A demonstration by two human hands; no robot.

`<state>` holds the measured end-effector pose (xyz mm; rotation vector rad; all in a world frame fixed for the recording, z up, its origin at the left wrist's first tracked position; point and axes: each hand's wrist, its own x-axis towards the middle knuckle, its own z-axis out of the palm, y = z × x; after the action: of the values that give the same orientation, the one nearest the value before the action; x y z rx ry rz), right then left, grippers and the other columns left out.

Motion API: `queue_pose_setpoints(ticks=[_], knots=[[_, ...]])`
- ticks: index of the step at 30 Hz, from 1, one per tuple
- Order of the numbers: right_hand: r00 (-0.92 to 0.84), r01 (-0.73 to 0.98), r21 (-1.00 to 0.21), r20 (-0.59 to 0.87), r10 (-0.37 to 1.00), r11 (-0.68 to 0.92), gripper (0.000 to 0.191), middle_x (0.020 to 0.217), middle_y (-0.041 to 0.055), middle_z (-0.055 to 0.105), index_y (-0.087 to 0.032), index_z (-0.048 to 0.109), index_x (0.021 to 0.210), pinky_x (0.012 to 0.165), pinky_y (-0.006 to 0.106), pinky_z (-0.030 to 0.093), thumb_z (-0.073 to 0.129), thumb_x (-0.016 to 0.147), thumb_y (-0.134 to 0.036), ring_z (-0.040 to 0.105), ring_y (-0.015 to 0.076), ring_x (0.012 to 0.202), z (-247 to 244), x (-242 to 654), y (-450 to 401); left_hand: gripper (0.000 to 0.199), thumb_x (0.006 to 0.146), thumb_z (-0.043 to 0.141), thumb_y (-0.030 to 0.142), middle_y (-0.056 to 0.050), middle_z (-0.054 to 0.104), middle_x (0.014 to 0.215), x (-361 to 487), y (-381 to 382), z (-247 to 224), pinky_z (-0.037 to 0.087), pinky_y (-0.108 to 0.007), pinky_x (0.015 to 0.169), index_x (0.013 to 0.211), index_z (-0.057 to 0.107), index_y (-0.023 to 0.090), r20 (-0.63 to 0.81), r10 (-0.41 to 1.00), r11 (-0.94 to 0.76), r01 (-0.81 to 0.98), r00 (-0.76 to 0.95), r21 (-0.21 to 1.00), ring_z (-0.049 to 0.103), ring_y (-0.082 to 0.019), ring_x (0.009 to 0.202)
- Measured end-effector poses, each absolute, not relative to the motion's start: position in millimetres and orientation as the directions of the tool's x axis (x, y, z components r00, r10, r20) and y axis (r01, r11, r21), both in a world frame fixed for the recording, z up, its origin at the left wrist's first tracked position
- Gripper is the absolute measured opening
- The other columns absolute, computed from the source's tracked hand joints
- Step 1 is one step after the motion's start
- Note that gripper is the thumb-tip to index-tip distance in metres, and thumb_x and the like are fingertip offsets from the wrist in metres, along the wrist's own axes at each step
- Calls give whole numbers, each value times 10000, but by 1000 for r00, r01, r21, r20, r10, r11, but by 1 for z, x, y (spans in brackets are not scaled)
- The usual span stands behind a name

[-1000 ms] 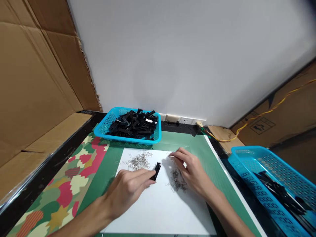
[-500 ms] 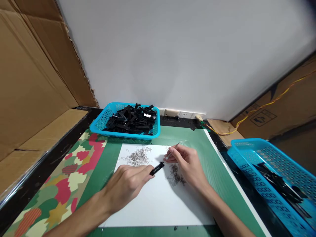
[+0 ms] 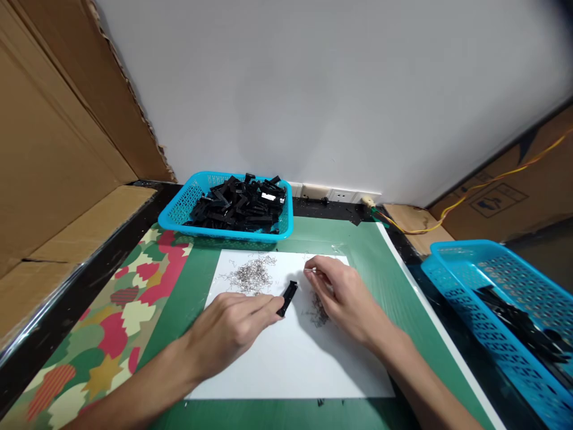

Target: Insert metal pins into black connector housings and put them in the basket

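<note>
1. With our left hand (image 3: 237,325), we have the fingers clamped on the near end of a slim black piece (image 3: 289,297), held tilted above the white sheet (image 3: 286,370).
2. Our right hand (image 3: 342,289) has its fingertips together on a thin pale sliver (image 3: 310,270), too small for us to identify, just beside the piece's far end.
3. Below that hand, partly hidden, we see a small wiry heap (image 3: 319,312); beyond our left hand lies a larger wiry pile (image 3: 252,275).
4. Under the sheet we have a green mat (image 3: 362,239) on the black bench (image 3: 308,208).
5. Farther out, a blue basket (image 3: 224,233) holds many black parts (image 3: 237,206); at far right, a second basket (image 3: 465,246) holds longer black strips (image 3: 514,322).
</note>
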<state>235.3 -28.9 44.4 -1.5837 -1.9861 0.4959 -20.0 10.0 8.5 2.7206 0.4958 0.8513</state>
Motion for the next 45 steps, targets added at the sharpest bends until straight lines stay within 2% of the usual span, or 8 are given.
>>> queue_pose_setpoints(ticks=[3,7,13,15,19,22,40,45], knots=[[-209,783,-571,131,969,246,201,953,69,717,-203,678,1041,775,329,440,497,1098,-266,635,228,882,43,234,-29,181,1078,563,176,-75,793,934,-21,10,7,581,-271,628,1211,682,147,485,387,-915,259,784,310,767,-190,728],[-170,730,-652,117,978,205,262,961,61,717,-201,674,1025,786,329,463,443,1125,-274,644,208,859,43,234,-27,165,1090,557,182,-74,793,958,-22,8,7,561,-298,624,1221,644,131,468,379,-920,272,798,283,763,-197,719],[-83,712,-660,259,962,239,334,1109,97,709,-217,752,1050,835,348,513,456,1136,-347,685,223,954,45,239,-26,171,1108,511,176,-65,775,953,-22,7,9,555,-295,646,1221,629,127,429,385,-915,275,817,296,758,-188,763],[-20,708,-673,288,958,217,315,1048,99,740,-214,768,1016,796,351,539,519,1111,-383,704,231,911,44,238,-26,177,1108,505,171,-52,760,919,-21,7,10,540,-304,619,1224,627,117,440,383,-917,277,812,287,742,-186,724],[147,516,-852,192,970,90,345,884,90,779,-185,756,916,711,351,608,608,1060,-463,748,234,777,36,232,-27,173,1118,480,185,-29,712,857,-20,6,9,491,-327,576,1181,627,117,410,400,-913,316,820,259,693,-183,657],[168,416,-908,121,978,41,355,863,86,788,-172,741,882,734,353,633,622,1052,-460,769,227,761,31,226,-26,182,1124,470,186,-36,711,888,-21,5,7,484,-335,588,1213,612,117,389,405,-912,334,827,239,693,-184,676],[126,552,-830,172,977,75,358,835,49,757,-196,718,869,691,311,521,553,1094,-421,709,198,741,35,223,-27,173,1121,484,173,-33,735,896,-21,4,7,500,-305,574,1228,609,120,444,373,-928,333,815,170,686,-151,661],[-1,723,-678,190,982,131,324,826,24,665,-219,594,922,682,316,409,399,1143,-352,564,176,700,42,230,-27,169,1111,511,158,-28,731,897,-22,4,6,523,-319,577,1236,613,108,452,366,-931,323,814,173,701,-160,670]])
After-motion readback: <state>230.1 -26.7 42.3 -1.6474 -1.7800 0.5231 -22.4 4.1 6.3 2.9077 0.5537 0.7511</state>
